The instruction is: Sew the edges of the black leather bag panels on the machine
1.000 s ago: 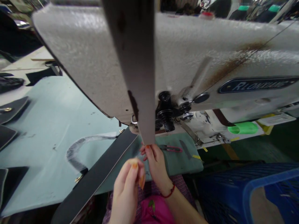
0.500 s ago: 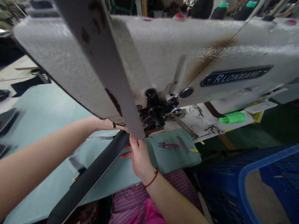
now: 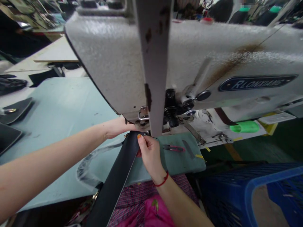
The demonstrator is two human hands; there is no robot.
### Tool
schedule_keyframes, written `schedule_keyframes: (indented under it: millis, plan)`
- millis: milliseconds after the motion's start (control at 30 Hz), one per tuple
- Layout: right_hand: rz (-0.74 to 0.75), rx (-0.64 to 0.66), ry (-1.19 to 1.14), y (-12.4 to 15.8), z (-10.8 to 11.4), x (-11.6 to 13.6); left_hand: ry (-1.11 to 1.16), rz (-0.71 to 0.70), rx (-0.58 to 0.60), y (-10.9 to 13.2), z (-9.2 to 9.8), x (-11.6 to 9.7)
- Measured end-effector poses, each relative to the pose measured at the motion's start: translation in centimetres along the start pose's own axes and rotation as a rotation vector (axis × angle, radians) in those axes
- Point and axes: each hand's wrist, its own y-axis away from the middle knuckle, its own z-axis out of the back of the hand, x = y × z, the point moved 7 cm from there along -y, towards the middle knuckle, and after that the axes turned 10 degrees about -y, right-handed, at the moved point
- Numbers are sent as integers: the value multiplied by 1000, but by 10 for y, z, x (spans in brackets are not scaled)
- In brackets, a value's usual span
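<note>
A long black leather-like strip (image 3: 115, 179) runs from below my lap up to the needle area of the sewing machine (image 3: 113, 63). My right hand (image 3: 150, 154) pinches the strip's right edge between thumb and fingers, just in front of the machine's vertical grey bar (image 3: 156, 69). My left hand (image 3: 119, 126) reaches to the strip's far end, under the machine head; its fingers are mostly hidden there. Beside the strip lies a plastic-wrapped strap (image 3: 86, 167) with a gold-coloured metal fitting (image 3: 96, 194). The needle itself is hidden by the bar.
Thread snips (image 3: 175, 148) with pink handles lie on the green-covered table (image 3: 63, 104), right of my hand. Black cut pieces (image 3: 17, 110) rest at the left. A blue plastic crate (image 3: 248, 189) stands at the lower right, near a green tube (image 3: 245, 127).
My view has shifted left, so the machine appears farther right. The right hand's fingers, spread beneath the strip before, are now drawn together on its edge. The strip appears steeper.
</note>
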Motion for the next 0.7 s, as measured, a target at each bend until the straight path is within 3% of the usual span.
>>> schedule_keyframes:
  millis: [100,267,400,533,700]
  plan:
    - [-44,60,43,-3,10,5,83,20,68,9,-18,-1]
    - [-186,215,28,-8,22,19,156,99,-39,22,-27,10]
    - [-184,285,81,-10,26,31,165,97,-60,24,-29,13]
    - [-185,342,113,-5,29,33,96,39,-77,21,-20,17]
    - [-230,432,212,18,37,29,-240,-78,-374,46,9,59]
